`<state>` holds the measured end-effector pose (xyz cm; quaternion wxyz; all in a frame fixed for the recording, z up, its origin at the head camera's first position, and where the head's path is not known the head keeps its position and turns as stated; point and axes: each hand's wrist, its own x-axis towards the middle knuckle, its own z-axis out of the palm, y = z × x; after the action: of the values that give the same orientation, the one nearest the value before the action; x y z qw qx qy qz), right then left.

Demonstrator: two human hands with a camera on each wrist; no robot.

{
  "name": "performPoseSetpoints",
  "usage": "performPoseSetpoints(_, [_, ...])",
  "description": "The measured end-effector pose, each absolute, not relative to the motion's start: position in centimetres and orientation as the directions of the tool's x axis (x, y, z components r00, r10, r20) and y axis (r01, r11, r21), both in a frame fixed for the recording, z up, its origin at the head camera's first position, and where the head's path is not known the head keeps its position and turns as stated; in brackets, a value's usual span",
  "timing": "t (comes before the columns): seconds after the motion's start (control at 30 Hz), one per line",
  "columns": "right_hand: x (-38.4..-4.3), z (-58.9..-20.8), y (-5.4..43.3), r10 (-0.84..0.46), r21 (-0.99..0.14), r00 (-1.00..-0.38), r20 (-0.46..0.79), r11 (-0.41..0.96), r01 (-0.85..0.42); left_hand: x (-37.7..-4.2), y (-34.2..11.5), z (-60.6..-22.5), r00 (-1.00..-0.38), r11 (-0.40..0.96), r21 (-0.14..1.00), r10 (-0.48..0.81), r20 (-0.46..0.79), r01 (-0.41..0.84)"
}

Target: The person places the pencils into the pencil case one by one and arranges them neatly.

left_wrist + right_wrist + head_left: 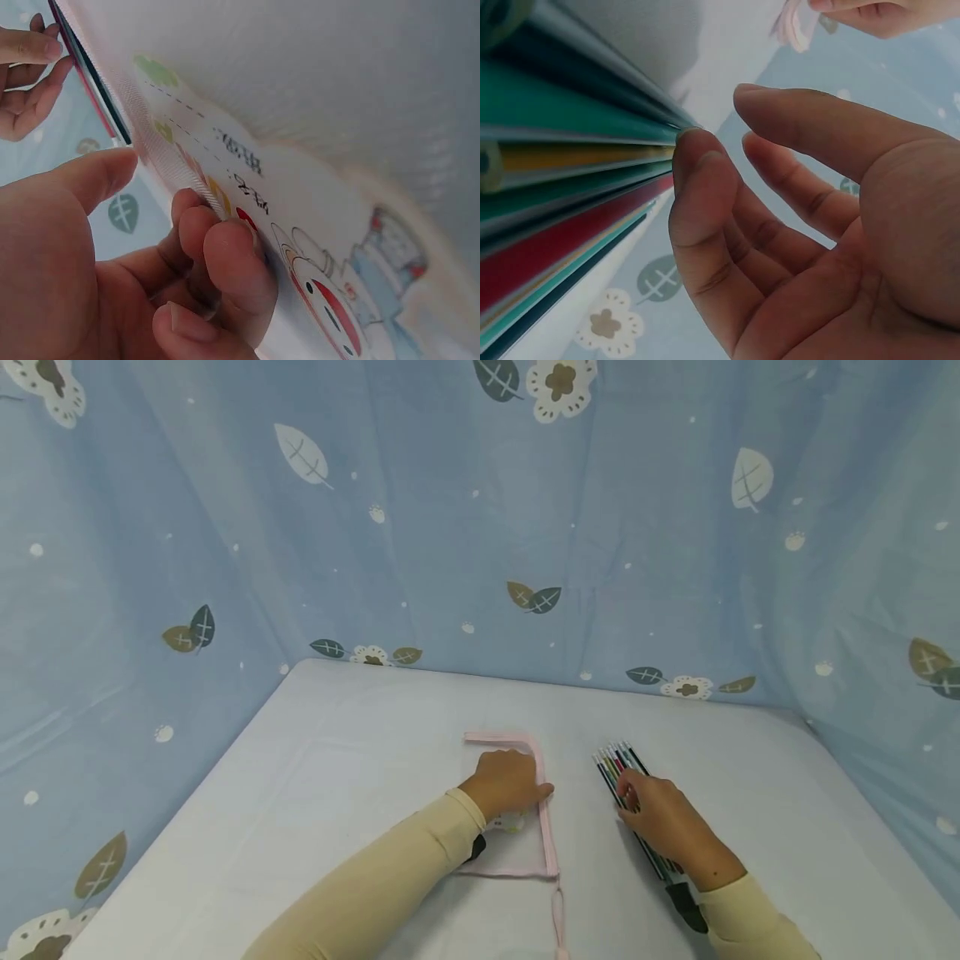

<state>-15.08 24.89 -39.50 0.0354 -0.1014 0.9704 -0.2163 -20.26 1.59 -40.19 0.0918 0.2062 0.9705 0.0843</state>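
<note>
A see-through pouch point(528, 858) with pink edging lies flat on the table. My left hand point(508, 781) is over its upper part, thumb out across the pink right edge. In the left wrist view, the loosely bent fingers point(240, 262) touch the pouch's printed face, which shows a cartoon figure point(330, 300); the thumb stands apart. To the right lies a bundle of slim pencils point(611, 768) in several colours. My right hand point(660, 814) is over the bundle's middle. Its forefinger point(697, 180) is right at the pencils in the right wrist view, thumb apart from them.
A pink pull cord point(558, 910) trails from the pouch's lower right corner toward the front. The white table point(360, 735) backs onto a blue cloth point(450, 527) printed with leaves and flowers, which also hangs along both sides.
</note>
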Motion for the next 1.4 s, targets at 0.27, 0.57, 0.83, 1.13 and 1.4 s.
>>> performPoseSetpoints(0.27, [-15.3,-39.8,24.9,-0.203,-0.453,-0.977,-0.067,0.878,-0.152,-20.7,1.7,-40.2,-0.895,0.905,0.215,0.407,-0.181,0.368])
performPoseSetpoints(0.57, [-15.3,-40.3,24.7,-0.219,-0.459,-0.972,-0.08,0.874,-0.159,-21.3,0.3,-40.9,-0.875,0.859,0.42,0.417,-0.245,0.292])
performPoseSetpoints(0.83, [-15.4,-40.5,24.6,-0.214,-0.467,-0.973,-0.081,0.871,-0.152,-21.4,-1.7,-40.6,-0.813,0.741,0.628,0.506,-0.288,0.239])
performPoseSetpoints(1.13, [-14.9,-41.0,24.4,-0.217,-0.468,-0.972,-0.092,0.871,-0.15,-20.8,-3.9,-41.9,-0.784,0.589,0.788,0.57,-0.247,0.18])
performPoseSetpoints(1.4, [-14.9,-40.7,24.2,-0.224,-0.465,-0.972,-0.072,0.869,-0.166,-20.2,-5.3,-41.5,-0.784,0.543,0.817,0.586,-0.204,0.194])
